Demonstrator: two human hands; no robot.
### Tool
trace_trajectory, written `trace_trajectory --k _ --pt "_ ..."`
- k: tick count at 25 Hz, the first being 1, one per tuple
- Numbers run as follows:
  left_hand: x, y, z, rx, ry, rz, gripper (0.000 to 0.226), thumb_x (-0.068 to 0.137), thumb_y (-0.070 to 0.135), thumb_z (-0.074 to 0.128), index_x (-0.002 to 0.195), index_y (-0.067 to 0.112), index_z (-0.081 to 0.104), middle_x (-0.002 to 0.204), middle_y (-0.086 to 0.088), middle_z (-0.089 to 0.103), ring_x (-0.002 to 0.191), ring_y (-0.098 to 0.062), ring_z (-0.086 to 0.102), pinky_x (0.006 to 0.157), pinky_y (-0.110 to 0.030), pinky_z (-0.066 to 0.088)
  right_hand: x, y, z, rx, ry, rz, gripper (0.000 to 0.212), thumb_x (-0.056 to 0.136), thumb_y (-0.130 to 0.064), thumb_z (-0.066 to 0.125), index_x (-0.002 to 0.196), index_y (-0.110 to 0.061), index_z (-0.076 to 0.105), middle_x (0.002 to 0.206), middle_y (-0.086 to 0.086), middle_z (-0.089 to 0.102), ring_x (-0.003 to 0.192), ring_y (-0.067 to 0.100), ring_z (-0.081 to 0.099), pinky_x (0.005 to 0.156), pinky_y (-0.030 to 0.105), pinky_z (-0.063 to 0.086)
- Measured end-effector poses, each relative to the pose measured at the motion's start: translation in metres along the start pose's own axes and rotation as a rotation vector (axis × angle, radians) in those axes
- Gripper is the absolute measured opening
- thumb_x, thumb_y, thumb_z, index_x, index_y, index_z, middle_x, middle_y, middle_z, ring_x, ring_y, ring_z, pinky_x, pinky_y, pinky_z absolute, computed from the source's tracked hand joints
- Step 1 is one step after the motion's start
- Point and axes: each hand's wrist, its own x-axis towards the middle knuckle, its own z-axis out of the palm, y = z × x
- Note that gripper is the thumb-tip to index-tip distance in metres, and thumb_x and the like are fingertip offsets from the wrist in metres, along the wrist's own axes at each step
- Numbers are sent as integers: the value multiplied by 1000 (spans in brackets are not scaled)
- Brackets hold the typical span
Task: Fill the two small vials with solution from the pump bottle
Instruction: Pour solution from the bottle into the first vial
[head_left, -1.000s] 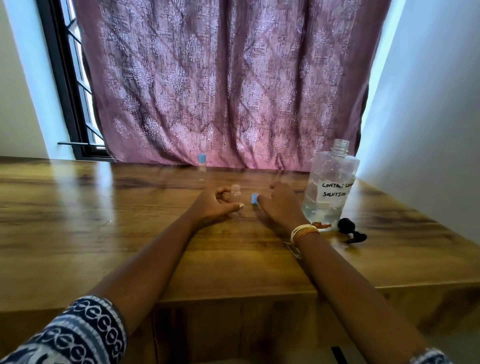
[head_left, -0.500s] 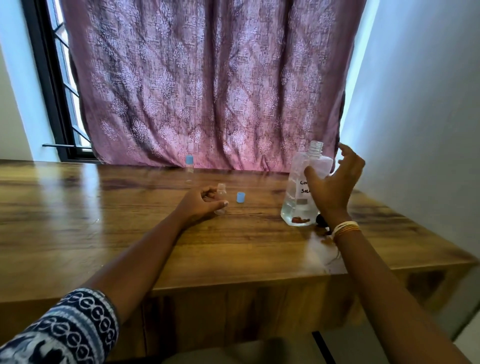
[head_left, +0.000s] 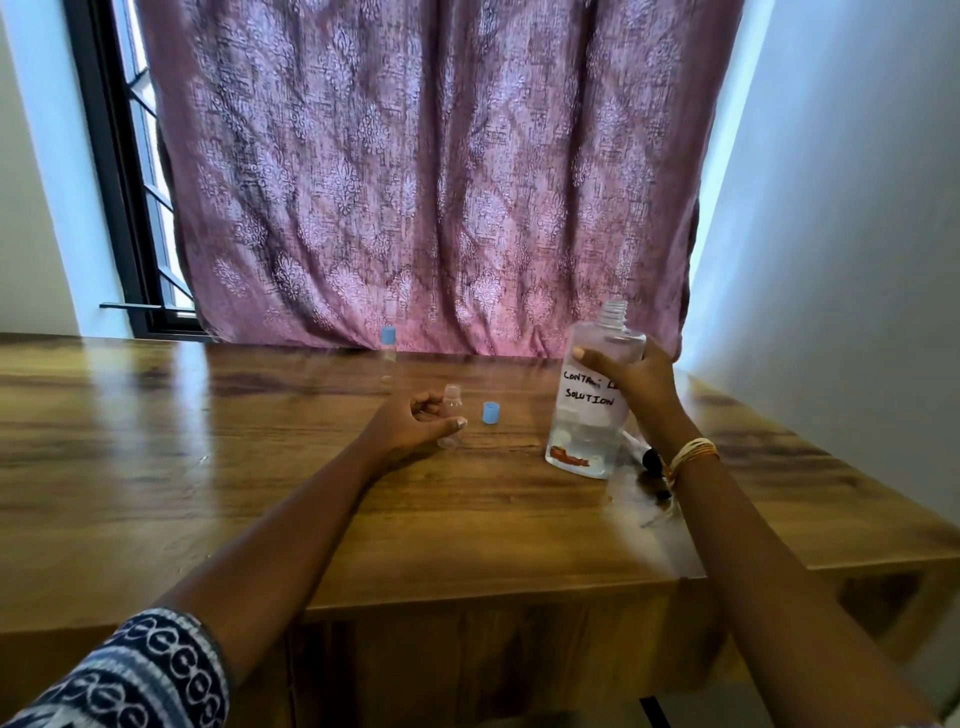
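Observation:
A clear solution bottle (head_left: 589, 410) with a handwritten label stands uncapped at the table's right. My right hand (head_left: 639, 379) grips its upper body from the right. An open small vial (head_left: 451, 415) stands at the table's middle, and my left hand (head_left: 410, 423) curls around it, thumb stretched across its front. Its blue cap (head_left: 490, 412) lies just to the right. A second vial (head_left: 387, 351) with a blue cap stands farther back by the curtain. The black pump head (head_left: 652, 460) lies behind my right wrist, partly hidden.
The wooden table (head_left: 260, 493) ends at a front edge near me and a right edge close to the white wall. A mauve patterned curtain (head_left: 426, 182) hangs along the back, with a dark window frame (head_left: 119, 208) at the left.
My right hand left the blue cap on the table, swung right to the bottle, and now closes around it. My left hand stayed at the open vial.

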Motion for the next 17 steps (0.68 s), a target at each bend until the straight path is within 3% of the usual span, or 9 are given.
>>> trace_trajectory --k 2,5,8,13,17 --pt "0 2 1 -25 -6 3 41 76 30 79 111 13 68 98 -4 75 85 -13 69 72 -17 52 2 0 13 -18 28 -18 55 67 -20 87 112 -8 58 101 8 71 81 19 72 66 30 60" --pt "-2 5 2 -57 0 7 33 81 25 75 111 14 67 95 -6 73 78 -8 67 68 -13 52 6 3 33 -51 59 -92 50 67 -16 87 105 -10 54 97 4 67 84 21 69 67 25 59" --pt "-4 13 3 -207 16 -19 24 84 12 72 106 17 66 90 0 70 70 1 68 59 -13 52 14 7 49 -55 31 -156 56 66 -15 87 109 -8 52 103 5 68 91 21 70 72 30 61" --pt "2 12 5 -320 34 -56 17 85 9 69 95 23 68 86 0 69 67 -2 68 52 -17 52 22 19 72 -141 34 -352 65 63 -16 89 114 -10 49 103 -9 58 91 -3 59 74 8 50" --pt "9 2 6 -332 44 -62 15 84 10 71 97 17 72 89 -4 72 75 -10 67 57 -19 53 30 38 74 -250 -7 -505 72 60 -25 89 118 -12 49 110 -1 58 95 7 57 81 16 48"
